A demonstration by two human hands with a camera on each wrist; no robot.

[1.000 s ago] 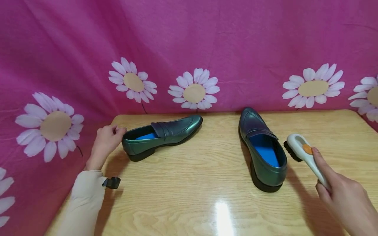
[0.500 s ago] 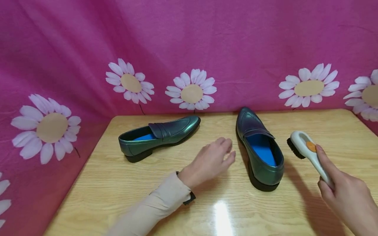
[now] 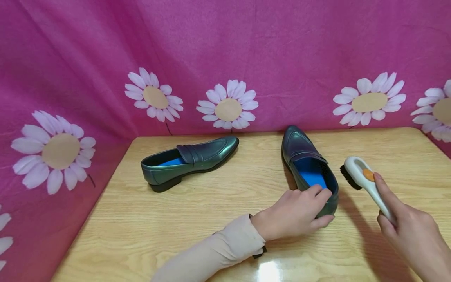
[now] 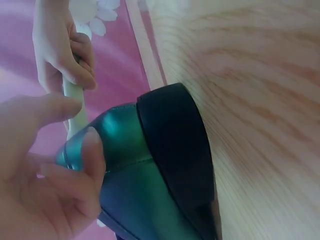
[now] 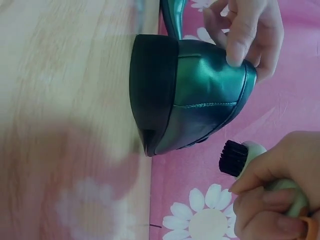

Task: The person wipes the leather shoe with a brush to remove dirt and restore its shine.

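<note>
Two dark green-purple loafers with blue insoles stand on the table. My left hand point(image 3: 296, 211) is at the heel of the right loafer point(image 3: 301, 145). In the right wrist view its thumb lies on the outside of the heel point(image 5: 210, 75), with fingers over the rim. Parts of those fingers are hidden behind the heel. My right hand point(image 3: 415, 231) grips a white-handled shoe brush point(image 3: 359, 168) with black bristles and an orange button. The index finger lies along the handle near the button. The brush is held to the right of that loafer, apart from it.
The left loafer point(image 3: 197, 156) lies at the back left, toe pointing right. Beneath everything is a light wood table point(image 3: 148, 227). A pink cloth point(image 3: 282, 58) with white daisies hangs along the table's back and left side.
My left hand has left the left loafer's heel and crossed to the right, onto the right loafer's heel. My right hand and the brush have hardly moved.
</note>
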